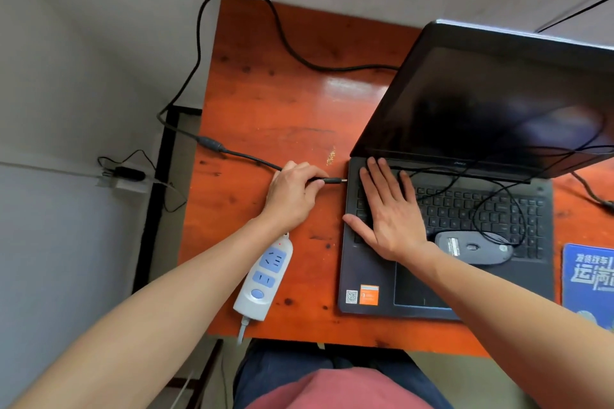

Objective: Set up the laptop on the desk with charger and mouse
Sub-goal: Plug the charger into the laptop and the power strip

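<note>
An open black laptop [491, 116] stands on the orange wooden desk [272, 103], its screen dark. My left hand [292, 192] pinches the charger plug [330, 181], whose tip points at the laptop's left side, a short gap from it. The black charger cable [246, 156] trails left from the plug and loops up over the desk's far edge. My right hand [388, 209] lies flat with straight fingers on the left part of the keyboard. A grey wired mouse [473, 247] lies upside down on the keyboard, its thin cord looped over the keys.
A white and blue power strip [264, 279] lies on the desk under my left forearm. A blue mouse pad [588, 279] sits at the right edge. Another black cable [594, 194] runs at the right. A wall socket with plugs [124, 176] is low on the left wall.
</note>
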`<action>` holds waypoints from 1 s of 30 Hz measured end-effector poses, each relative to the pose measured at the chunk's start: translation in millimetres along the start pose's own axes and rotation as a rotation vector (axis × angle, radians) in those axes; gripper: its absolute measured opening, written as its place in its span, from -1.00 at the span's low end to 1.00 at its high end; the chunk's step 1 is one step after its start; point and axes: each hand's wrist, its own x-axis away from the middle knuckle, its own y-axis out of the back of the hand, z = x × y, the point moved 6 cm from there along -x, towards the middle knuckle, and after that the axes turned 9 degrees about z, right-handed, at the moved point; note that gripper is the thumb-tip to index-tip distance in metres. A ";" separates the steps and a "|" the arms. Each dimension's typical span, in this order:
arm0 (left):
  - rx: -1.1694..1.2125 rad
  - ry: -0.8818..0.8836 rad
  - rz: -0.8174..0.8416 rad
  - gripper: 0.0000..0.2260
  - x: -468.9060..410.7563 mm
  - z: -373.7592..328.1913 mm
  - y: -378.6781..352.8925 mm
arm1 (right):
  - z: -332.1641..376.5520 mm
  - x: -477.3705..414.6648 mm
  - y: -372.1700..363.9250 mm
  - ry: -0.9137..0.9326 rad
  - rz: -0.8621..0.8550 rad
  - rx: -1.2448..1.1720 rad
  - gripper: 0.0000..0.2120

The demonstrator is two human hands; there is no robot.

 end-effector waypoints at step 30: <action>-0.017 0.061 0.026 -0.84 -6.3 0.3 1.3 | -1.0 0.5 -1.8 -0.008 0.003 -0.021 -0.20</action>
